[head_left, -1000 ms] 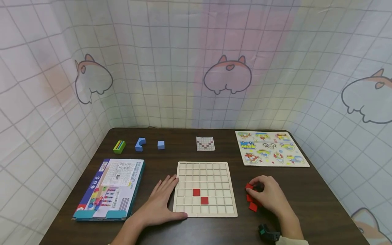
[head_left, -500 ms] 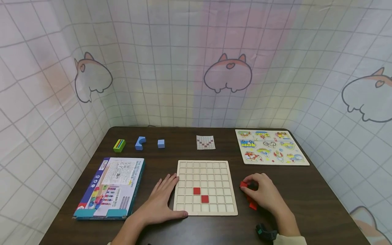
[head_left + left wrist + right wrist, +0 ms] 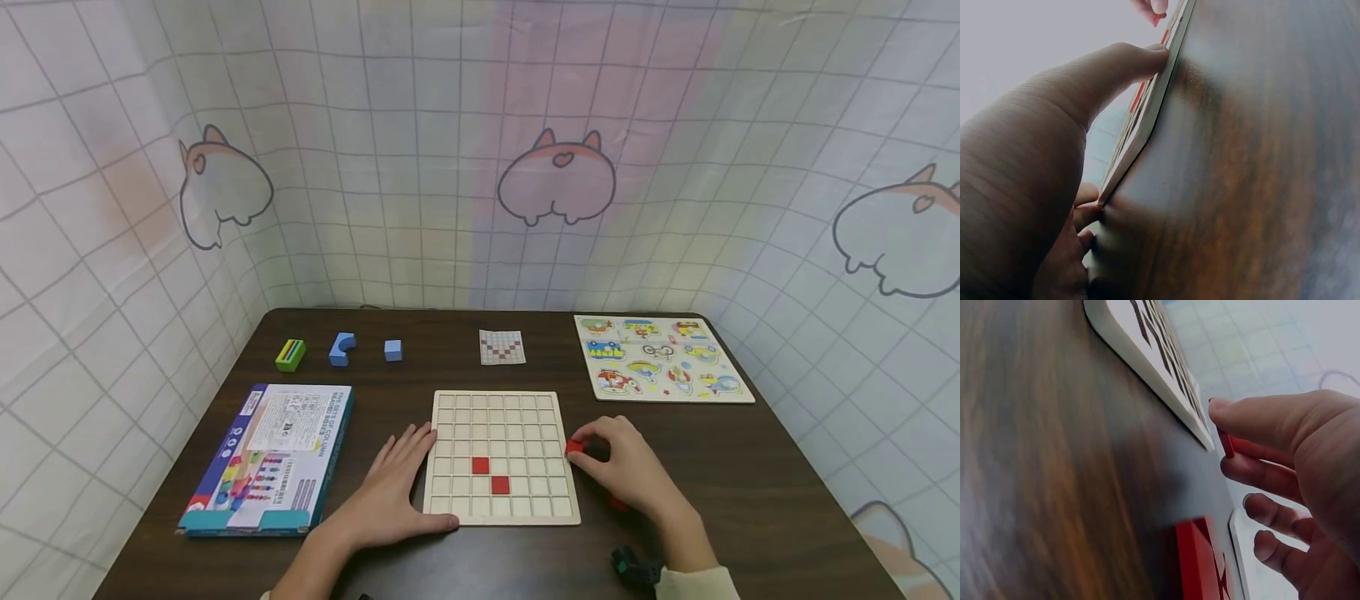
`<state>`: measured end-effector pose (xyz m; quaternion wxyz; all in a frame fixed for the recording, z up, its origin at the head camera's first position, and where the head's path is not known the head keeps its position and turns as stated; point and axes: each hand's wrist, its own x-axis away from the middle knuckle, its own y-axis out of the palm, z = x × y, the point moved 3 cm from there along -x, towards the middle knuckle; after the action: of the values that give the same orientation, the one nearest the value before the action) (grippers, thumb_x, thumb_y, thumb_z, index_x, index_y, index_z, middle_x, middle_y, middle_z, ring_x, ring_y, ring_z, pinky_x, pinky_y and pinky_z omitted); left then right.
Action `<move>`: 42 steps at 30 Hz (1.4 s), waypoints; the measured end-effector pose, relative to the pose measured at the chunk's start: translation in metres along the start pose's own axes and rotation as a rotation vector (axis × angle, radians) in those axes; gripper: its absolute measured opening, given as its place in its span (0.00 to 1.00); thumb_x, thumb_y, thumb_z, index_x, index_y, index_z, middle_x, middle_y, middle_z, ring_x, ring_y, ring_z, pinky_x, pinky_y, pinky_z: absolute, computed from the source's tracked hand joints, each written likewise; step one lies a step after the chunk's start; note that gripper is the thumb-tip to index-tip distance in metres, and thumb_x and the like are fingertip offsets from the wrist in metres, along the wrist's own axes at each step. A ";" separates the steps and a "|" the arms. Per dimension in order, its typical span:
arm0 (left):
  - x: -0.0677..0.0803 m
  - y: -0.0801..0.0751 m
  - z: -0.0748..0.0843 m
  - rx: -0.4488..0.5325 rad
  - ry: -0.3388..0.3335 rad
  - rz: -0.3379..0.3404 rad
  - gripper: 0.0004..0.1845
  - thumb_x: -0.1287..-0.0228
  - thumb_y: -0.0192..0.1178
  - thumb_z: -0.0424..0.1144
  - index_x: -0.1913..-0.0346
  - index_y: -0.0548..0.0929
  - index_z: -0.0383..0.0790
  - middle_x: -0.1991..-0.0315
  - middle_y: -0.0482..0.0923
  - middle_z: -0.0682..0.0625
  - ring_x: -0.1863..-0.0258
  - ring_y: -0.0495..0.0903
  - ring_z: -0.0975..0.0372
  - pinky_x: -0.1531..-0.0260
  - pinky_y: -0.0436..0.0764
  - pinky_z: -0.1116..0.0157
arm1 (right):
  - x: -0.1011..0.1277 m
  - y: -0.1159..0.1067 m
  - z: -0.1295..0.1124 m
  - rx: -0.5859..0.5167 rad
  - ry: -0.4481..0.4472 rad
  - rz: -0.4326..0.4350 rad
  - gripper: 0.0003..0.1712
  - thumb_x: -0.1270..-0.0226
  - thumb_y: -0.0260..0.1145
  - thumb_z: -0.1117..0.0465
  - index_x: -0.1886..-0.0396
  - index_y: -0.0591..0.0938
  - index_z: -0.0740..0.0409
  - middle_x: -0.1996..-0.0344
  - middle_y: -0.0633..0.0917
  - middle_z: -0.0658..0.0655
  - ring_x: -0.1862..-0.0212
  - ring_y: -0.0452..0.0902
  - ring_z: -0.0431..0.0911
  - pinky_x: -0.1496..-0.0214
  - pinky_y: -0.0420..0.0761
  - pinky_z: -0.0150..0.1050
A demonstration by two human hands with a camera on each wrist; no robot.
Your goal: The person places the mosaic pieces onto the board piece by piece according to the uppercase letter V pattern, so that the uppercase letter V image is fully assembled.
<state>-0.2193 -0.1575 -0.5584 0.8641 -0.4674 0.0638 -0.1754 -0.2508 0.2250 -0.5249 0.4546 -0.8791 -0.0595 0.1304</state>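
Observation:
A wooden grid board (image 3: 501, 417) lies in the middle of the dark table, with two red square tiles (image 3: 491, 475) set in its lower rows. My right hand (image 3: 600, 454) pinches one red tile (image 3: 574, 447) between thumb and fingers at the board's right edge; the right wrist view shows the same tile (image 3: 1226, 442) beside the board (image 3: 1147, 356). More red tiles (image 3: 618, 502) lie under that hand, also visible close up (image 3: 1200, 559). My left hand (image 3: 401, 487) lies flat on the table, thumb and fingers touching the board's left edge (image 3: 1147, 119).
A blue game box (image 3: 273, 454) lies left of the board. At the back stand a green striped block (image 3: 290, 354), two blue blocks (image 3: 342, 350), a small pattern card (image 3: 502, 347) and a vehicle puzzle board (image 3: 660, 369). A dark wrist device (image 3: 636, 569) shows near the front edge.
My right hand lifted a red tile off the pile and carried it left to the board's right edge. The left hand has stayed against the board.

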 end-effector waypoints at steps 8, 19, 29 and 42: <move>0.000 -0.001 0.000 0.000 0.004 0.004 0.76 0.51 0.69 0.88 0.07 0.52 0.49 0.07 0.48 0.52 0.06 0.43 0.49 0.09 0.41 0.38 | -0.008 0.007 -0.018 -0.014 -0.047 -0.039 0.11 0.31 0.84 0.51 0.52 0.91 0.38 0.56 0.87 0.38 0.50 0.75 0.41 0.42 0.83 0.47; 0.000 -0.001 0.001 -0.009 0.008 0.005 0.75 0.51 0.69 0.87 0.08 0.52 0.49 0.07 0.48 0.51 0.06 0.43 0.49 0.09 0.41 0.38 | -0.019 0.022 -0.042 -0.034 -0.082 -0.063 0.10 0.30 0.83 0.51 0.54 0.91 0.40 0.57 0.87 0.41 0.51 0.75 0.45 0.51 0.79 0.40; 0.001 -0.001 0.001 -0.005 0.011 0.003 0.75 0.50 0.70 0.87 0.08 0.53 0.48 0.07 0.48 0.51 0.06 0.43 0.49 0.09 0.41 0.38 | -0.031 0.038 -0.060 -0.044 -0.145 -0.073 0.08 0.30 0.82 0.53 0.56 0.91 0.42 0.57 0.89 0.40 0.48 0.78 0.46 0.46 0.83 0.42; 0.001 -0.001 0.001 -0.008 0.014 0.006 0.75 0.50 0.69 0.87 0.08 0.53 0.48 0.07 0.49 0.52 0.06 0.43 0.50 0.09 0.41 0.38 | -0.041 0.053 -0.088 -0.006 -0.151 -0.108 0.09 0.32 0.83 0.52 0.56 0.92 0.44 0.60 0.89 0.40 0.52 0.77 0.43 0.48 0.83 0.41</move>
<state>-0.2182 -0.1581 -0.5572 0.8624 -0.4692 0.0721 -0.1759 -0.2658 0.1156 -0.5123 0.4526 -0.8636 -0.1412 0.1714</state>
